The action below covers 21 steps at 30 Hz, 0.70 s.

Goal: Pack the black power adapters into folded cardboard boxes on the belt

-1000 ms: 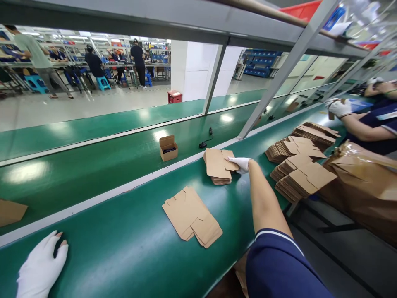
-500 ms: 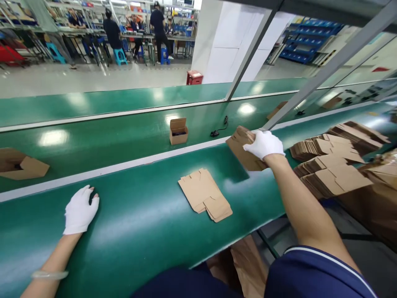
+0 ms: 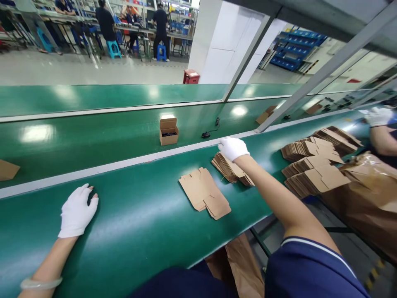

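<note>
My left hand (image 3: 77,211), in a white glove with bare fingertips showing, rests on the green work surface (image 3: 130,223). Its thumb stands apart from the slightly bent fingers, and it holds nothing. My right hand (image 3: 233,148), also gloved in white, is closed at the far end of a stack of flattened cardboard boxes (image 3: 234,170); most of its fingertips are hidden. This stack sits fanned on the green surface. Just left of it lies a small flat pile of cardboard boxes (image 3: 203,192).
More stacks of flattened cardboard boxes (image 3: 316,176) lie at the right, beside brown wrapping (image 3: 366,198). Another person's gloved hand (image 3: 379,116) is beyond them. An open small box (image 3: 169,134) and a black corded adapter (image 3: 206,135) lie past the pale divider. A slanted metal post (image 3: 310,82) crosses above.
My right hand has brought the stack of flattened boxes leftward and down onto the surface, close to the flat pile. My left hand has stayed in place. Another person's hand has appeared at right.
</note>
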Tool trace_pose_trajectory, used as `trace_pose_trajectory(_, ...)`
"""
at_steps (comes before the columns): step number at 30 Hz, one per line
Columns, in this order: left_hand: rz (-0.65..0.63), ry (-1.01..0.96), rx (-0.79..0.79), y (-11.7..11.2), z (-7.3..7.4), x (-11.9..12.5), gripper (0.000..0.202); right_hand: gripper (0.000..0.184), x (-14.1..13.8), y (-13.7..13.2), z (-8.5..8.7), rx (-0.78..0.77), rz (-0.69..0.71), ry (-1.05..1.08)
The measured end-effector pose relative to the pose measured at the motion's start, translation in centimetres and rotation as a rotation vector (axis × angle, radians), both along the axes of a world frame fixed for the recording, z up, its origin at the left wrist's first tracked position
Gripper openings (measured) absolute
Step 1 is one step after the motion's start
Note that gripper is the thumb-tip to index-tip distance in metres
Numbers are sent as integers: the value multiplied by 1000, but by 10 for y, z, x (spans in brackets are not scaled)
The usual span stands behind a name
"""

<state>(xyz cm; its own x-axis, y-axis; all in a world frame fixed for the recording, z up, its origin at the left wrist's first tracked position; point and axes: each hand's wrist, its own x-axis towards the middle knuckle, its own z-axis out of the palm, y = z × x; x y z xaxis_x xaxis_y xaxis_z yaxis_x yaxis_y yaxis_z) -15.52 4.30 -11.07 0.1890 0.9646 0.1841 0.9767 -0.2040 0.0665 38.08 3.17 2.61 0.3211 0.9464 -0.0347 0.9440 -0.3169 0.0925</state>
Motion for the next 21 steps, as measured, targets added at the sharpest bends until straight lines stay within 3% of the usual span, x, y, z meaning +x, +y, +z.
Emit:
trace_pose_trajectory(3, -7, -30, 18, -1, -4, -2, 39, 25, 7, 31, 10, -62, -23, 45)
trace_pose_trajectory(5, -3, -68, 39, -1, -7, -4, 38, 31, 5, 35, 7, -124, -30, 90)
trace_pose_trajectory(11, -20, -146, 60, 1, -8, -1, 35, 49, -35, -13, -37, -434, -49, 254)
trace_pose_trajectory(15, -61, -194, 33, 2, -6, 12, 34, 44, -54, -36, -58, -483, -58, 272)
trace_pose_trajectory(18, -43, -312, 23, -2, -2, 27, 34, 37, -55, -40, -52, -446, -38, 265)
trace_pose_trajectory(21, 17, -525, -30, -20, 11, 53, 38, 25, -51, -40, -27, -394, -40, 232)
